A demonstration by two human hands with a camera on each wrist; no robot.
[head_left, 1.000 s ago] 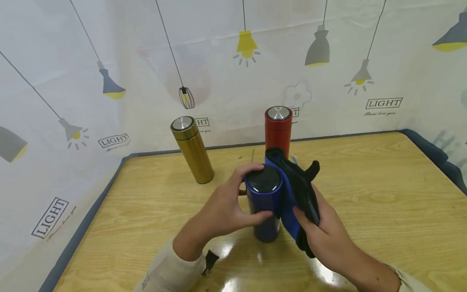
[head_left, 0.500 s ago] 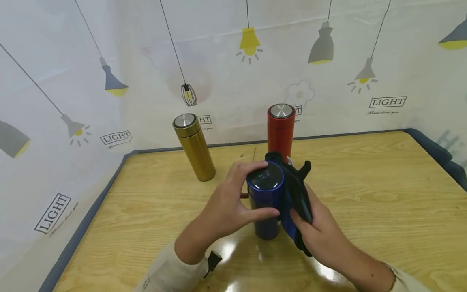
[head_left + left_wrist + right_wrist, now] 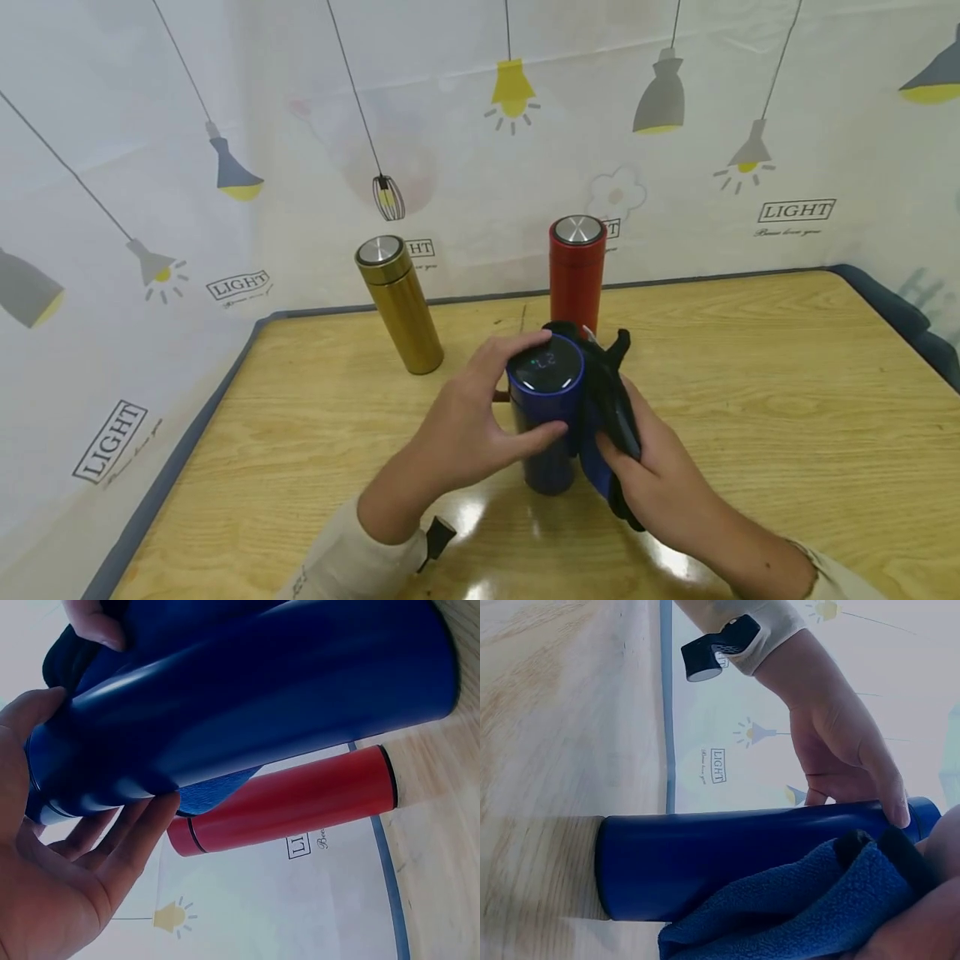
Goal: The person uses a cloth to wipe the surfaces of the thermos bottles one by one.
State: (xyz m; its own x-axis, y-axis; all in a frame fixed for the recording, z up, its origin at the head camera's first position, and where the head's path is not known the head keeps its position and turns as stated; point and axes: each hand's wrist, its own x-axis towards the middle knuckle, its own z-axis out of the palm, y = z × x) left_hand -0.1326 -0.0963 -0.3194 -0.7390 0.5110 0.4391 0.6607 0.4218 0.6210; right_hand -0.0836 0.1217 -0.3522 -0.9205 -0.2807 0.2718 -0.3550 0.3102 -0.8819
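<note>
A blue thermos bottle (image 3: 549,471) stands upright on the wooden table; digits glow on its black lid. My left hand (image 3: 461,429) grips its upper part, thumb on the near side and fingers around the far side. The left wrist view shows several of those fingers against the blue thermos bottle (image 3: 262,690). My right hand (image 3: 663,479) holds a folded fleecy blue cloth (image 3: 802,900) with black backing and a strap-like black tab. That cloth lies against the bottle's right side. Part of the right hand's grip is hidden behind the cloth in the head view.
Behind the cloth stands a red thermos bottle (image 3: 576,275) with a silver lid top. A gold thermos bottle (image 3: 405,317) stands further left. The wooden table (image 3: 300,467) meets a lamp-printed backdrop (image 3: 450,150) at the back and left. A black wrist camera (image 3: 720,649) sits at the left sleeve.
Digits have lit up on the blue bottle's lid. My right hand has shifted slightly left with the cloth, whose top edge sits lower. My left hand keeps its hold on the bottle.
</note>
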